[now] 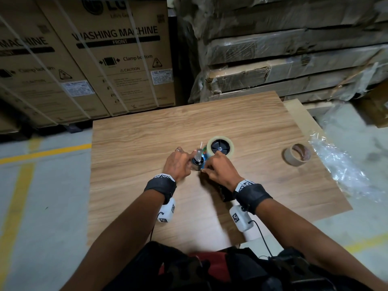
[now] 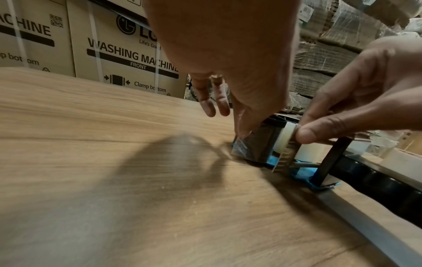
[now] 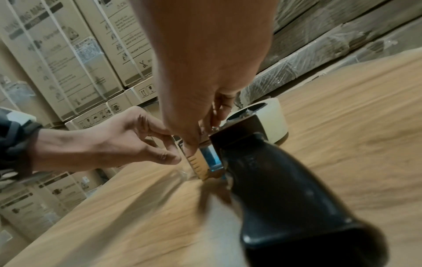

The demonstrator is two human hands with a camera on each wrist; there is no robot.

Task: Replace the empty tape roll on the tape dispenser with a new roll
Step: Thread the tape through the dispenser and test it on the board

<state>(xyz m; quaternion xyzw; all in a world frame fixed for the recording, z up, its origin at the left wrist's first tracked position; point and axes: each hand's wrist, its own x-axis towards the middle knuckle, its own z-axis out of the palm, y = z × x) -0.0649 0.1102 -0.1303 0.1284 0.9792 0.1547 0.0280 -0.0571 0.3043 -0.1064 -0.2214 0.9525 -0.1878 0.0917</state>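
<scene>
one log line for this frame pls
stage: threading tape | new roll: on dispenser | empty core: on table, right | left hand: pinching tape end | right hand: at cutter

Bare wooden table (image 1: 147, 131) on the left and at the far edge. Centre taken up by tape dispenser (image 1: 201, 162), new roll (image 1: 220, 147) and 2 hands. Empty core (image 1: 297, 154) well apart at right, plastic wrap (image 1: 340, 164) just beyond.
</scene>
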